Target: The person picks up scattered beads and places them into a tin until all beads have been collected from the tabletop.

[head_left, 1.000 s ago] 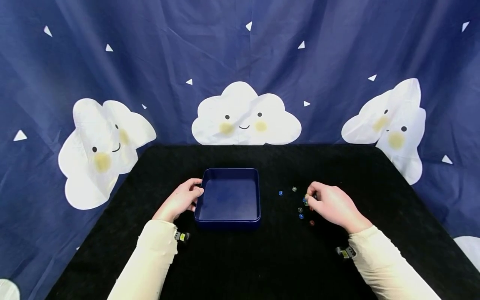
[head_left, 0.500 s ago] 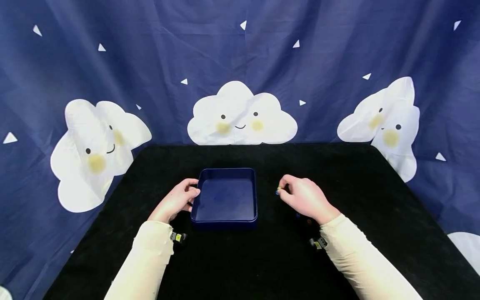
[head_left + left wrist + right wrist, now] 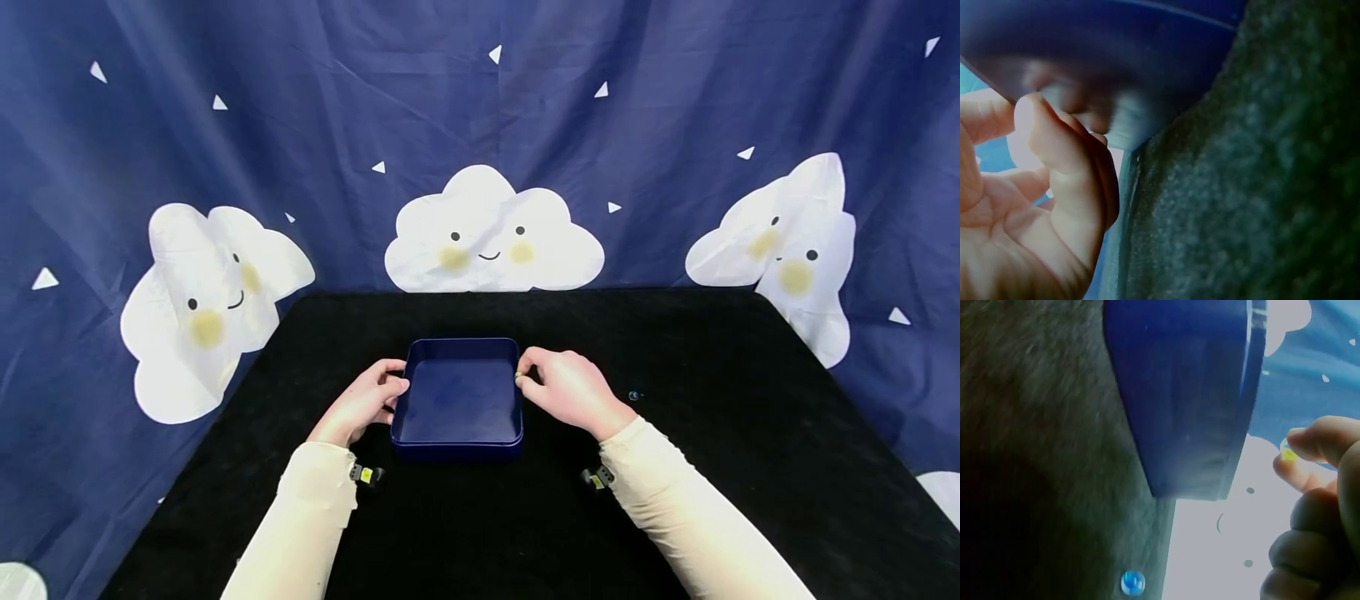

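A square dark blue box [image 3: 457,408] with no lid stands on the black cloth, its inside showing bare floor. At its left wall, my left hand [image 3: 363,400] holds the rim, with curled fingers against the side; the left wrist view has those fingers [image 3: 1054,144] close up on the shiny wall. My right hand [image 3: 570,387] is at the right rim, pinching a clear glass marble [image 3: 1288,450] with a yellow core between thumb and index finger. The other fingers of that hand are curled in.
A blue marble [image 3: 1133,583] lies on the cloth beside the box in the right wrist view. More small marbles [image 3: 634,396] show to the right of my right wrist, others hidden by the arm. Behind the black table [image 3: 675,333] hangs a blue curtain [image 3: 675,100] with clouds.
My right hand has picked up a marble from the group on the right and moved left with it to the box's right rim. The left hand has stayed at the box.
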`<control>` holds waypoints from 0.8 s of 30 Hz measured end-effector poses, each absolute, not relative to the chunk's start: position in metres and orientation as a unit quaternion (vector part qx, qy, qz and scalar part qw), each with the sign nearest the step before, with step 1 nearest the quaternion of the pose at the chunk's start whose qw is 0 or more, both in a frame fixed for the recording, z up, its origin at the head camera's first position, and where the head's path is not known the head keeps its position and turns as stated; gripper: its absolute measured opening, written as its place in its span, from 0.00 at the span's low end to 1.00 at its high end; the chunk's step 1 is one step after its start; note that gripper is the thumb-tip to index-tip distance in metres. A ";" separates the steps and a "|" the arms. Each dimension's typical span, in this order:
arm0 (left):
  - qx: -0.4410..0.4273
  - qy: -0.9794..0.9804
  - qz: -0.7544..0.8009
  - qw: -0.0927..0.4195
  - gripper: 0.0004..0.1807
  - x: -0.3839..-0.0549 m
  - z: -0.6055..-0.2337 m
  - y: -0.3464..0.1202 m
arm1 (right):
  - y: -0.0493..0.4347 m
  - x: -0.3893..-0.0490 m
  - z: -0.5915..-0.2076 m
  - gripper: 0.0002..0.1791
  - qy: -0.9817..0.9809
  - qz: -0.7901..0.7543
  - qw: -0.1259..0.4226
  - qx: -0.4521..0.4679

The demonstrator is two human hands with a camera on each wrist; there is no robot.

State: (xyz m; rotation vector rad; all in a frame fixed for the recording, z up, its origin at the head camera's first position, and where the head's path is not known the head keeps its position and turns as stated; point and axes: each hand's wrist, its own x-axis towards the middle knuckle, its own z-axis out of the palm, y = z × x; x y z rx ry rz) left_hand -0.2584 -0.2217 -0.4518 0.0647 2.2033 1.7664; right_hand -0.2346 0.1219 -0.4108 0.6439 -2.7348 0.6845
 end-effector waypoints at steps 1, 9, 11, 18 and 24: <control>0.023 0.768 0.620 0.158 0.26 -0.259 -0.452 -0.222 | 0.119 -0.236 -0.411 0.04 -0.939 0.233 0.120 0.223; 0.012 0.747 0.645 0.162 0.26 -0.258 -0.455 -0.217 | 0.104 -0.241 -0.412 0.03 -0.941 0.215 0.100 0.241; 0.012 0.743 0.648 0.169 0.26 -0.258 -0.456 -0.215 | 0.105 -0.239 -0.413 0.03 -0.943 0.210 0.098 0.238; 0.004 0.744 0.648 0.161 0.25 -0.255 -0.455 -0.218 | 0.104 -0.239 -0.416 0.08 -0.944 0.207 0.097 0.240; 0.000 0.747 0.644 0.163 0.26 -0.255 -0.454 -0.219 | 0.110 -0.235 -0.413 0.08 -0.947 0.205 0.097 0.226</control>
